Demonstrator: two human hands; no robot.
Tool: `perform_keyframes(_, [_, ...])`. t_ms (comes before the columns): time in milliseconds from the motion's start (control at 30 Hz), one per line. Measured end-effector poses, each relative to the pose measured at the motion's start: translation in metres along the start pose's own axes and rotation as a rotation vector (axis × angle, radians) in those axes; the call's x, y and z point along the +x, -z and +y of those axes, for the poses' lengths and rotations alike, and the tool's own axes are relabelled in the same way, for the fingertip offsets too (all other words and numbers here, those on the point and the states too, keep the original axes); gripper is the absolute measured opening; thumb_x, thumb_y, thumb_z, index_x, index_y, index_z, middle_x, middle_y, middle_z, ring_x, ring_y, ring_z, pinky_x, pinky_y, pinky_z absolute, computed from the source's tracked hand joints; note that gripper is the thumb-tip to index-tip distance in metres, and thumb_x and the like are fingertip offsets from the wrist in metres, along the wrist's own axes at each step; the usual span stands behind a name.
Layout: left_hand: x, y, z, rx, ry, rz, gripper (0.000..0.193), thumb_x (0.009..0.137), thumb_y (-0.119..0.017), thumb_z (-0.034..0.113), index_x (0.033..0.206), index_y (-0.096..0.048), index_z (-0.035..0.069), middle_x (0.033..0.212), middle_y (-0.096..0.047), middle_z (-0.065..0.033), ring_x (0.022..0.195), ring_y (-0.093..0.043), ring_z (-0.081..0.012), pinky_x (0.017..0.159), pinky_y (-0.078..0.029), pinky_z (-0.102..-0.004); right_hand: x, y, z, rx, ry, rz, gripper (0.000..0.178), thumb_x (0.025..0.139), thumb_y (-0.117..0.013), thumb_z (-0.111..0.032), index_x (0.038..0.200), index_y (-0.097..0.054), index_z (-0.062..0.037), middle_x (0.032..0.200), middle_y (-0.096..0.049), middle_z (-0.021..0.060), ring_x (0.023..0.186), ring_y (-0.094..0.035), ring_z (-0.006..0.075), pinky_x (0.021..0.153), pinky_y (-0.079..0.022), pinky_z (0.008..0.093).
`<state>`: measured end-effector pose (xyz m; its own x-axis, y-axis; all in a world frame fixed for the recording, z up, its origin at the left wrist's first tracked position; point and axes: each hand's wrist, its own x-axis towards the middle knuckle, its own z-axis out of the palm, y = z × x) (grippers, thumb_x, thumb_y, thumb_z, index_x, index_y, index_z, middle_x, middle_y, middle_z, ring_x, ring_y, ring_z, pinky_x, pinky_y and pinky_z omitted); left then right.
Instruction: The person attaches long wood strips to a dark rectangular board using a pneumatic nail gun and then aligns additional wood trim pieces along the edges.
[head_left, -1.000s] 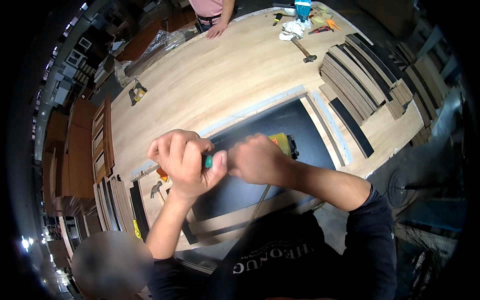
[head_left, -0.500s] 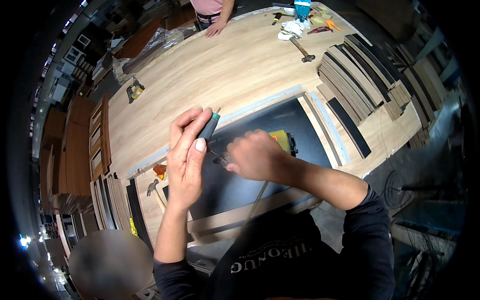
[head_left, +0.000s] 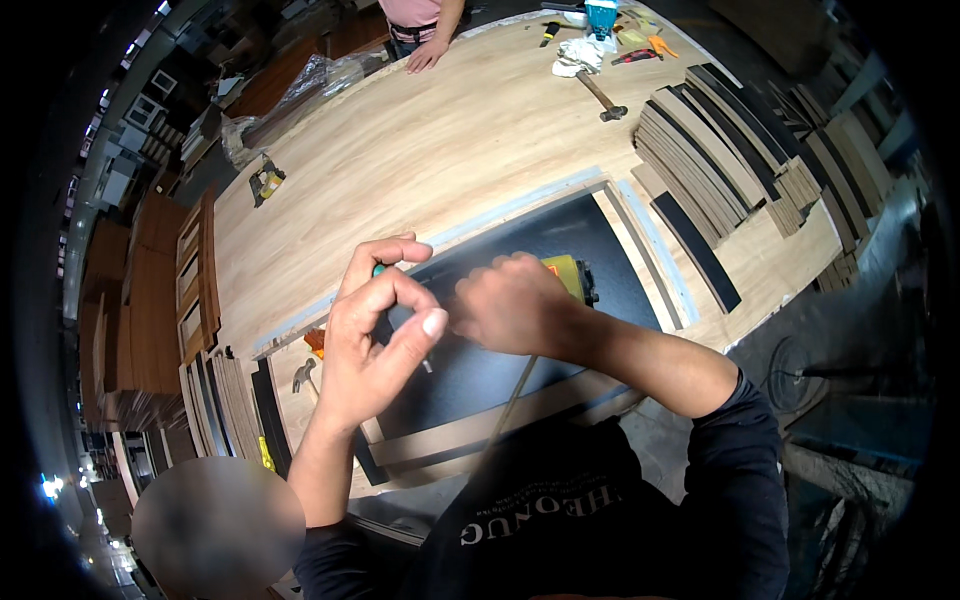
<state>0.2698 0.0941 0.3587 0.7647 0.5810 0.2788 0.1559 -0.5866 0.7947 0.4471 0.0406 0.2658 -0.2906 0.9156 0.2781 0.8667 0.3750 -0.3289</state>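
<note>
Centrally, two bare hands hang over a flat black panel [head_left: 610, 295], near each other with a narrow gap between them. The left hand [head_left: 363, 350] has its fingers curled loosely around a slim dark-handled hand tool with a green end [head_left: 400, 318]; its green end shows above the index finger, and its thin metal tip points downward below the thumb, toward the right of the frame. That places the tool inside the left hand and just left of the right hand [head_left: 515, 305]. The right hand is balled into a fist, its back to the camera; I cannot tell what it grips. Directly beyond its wrist shows a boxy olive-yellow tool with a black end [head_left: 568, 278], while a thin tan hose [head_left: 514, 400] runs below toward the lower edge.

Around the panel runs a pale wooden frame [head_left: 634, 262], on a wide light wood-grain table [head_left: 330, 190]. Left of the left forearm lie a claw hammer [head_left: 303, 376] and an orange object [head_left: 316, 341]. Toward the right of the frame stand stacked curved wooden strips [head_left: 690, 165]. At upper right, a wooden-handled hammer [head_left: 598, 93] lies near a crumpled white cloth [head_left: 578, 57]. At top centre, a co-worker's hand [head_left: 428, 55] rests on the table's far edge.
</note>
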Motion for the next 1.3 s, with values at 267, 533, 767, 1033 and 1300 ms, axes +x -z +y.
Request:
perform_keyframes(267, [0.005, 0.014, 0.033, 0.413, 0.309, -0.025, 0.052, 0.084, -0.066, 0.015, 0.132, -0.050, 0.007, 0.127, -0.055, -0.0233, 0.104, -0.059, -0.0451, 0.086, -0.048, -0.0463, 0.002, 0.006, 0.005, 0.023, -0.084, -0.127, 0.031, 0.081, -0.066, -0.035, 0.085, -0.063, -0.0047, 0.078, -0.064, 0.0132, 0.078, -0.064, 0.0281, 0.073, -0.049, 0.0389])
perform_keyframes(533, [0.014, 0.014, 0.023, 1.138, -0.260, 0.076, 0.042, 0.075, -0.063, -0.004, 0.116, -0.064, 0.004, 0.092, -0.057, -0.0147, 0.073, -0.055, -0.0242, 0.069, -0.047, -0.0322, -0.009, -0.019, 0.015, 0.198, 0.053, 0.194, 0.032, 0.081, -0.065, -0.037, 0.078, -0.063, -0.0050, 0.069, -0.062, 0.0110, 0.067, -0.062, 0.0278, 0.064, -0.046, 0.0378])
perform_keyframes(767, [0.007, 0.013, 0.019, 0.488, -0.084, 0.055, 0.037, 0.074, -0.063, -0.004, 0.110, -0.066, 0.003, 0.080, -0.058, -0.0139, 0.068, -0.059, -0.0271, 0.064, -0.049, -0.0316, -0.008, -0.012, 0.012, 0.119, 0.112, 0.275, 0.032, 0.080, -0.066, -0.036, 0.076, -0.063, -0.0047, 0.066, -0.061, 0.0114, 0.064, -0.061, 0.0276, 0.061, -0.044, 0.0380])
perform_keyframes(1033, [0.014, 0.008, 0.018, 0.448, -0.134, 0.114, 0.026, 0.076, -0.060, -0.009, 0.097, -0.069, 0.004, 0.092, -0.065, -0.0129, 0.083, -0.063, -0.0291, 0.071, -0.049, -0.0315, -0.004, -0.020, 0.012, 0.169, 0.086, 0.218, 0.031, 0.080, -0.067, -0.035, 0.074, -0.063, -0.0048, 0.065, -0.061, 0.0117, 0.064, -0.061, 0.0275, 0.061, -0.044, 0.0381])
perform_keyframes(1300, [0.007, 0.006, 0.022, 0.419, -0.083, 0.109, 0.021, 0.071, -0.068, -0.002, 0.091, -0.069, 0.002, 0.101, -0.053, -0.0136, 0.083, -0.054, -0.0240, 0.073, -0.045, -0.0301, -0.005, -0.014, 0.009, 0.305, 0.081, 0.305, 0.032, 0.079, -0.067, -0.036, 0.073, -0.062, -0.0051, 0.064, -0.059, 0.0111, 0.064, -0.061, 0.0281, 0.062, -0.045, 0.0390])
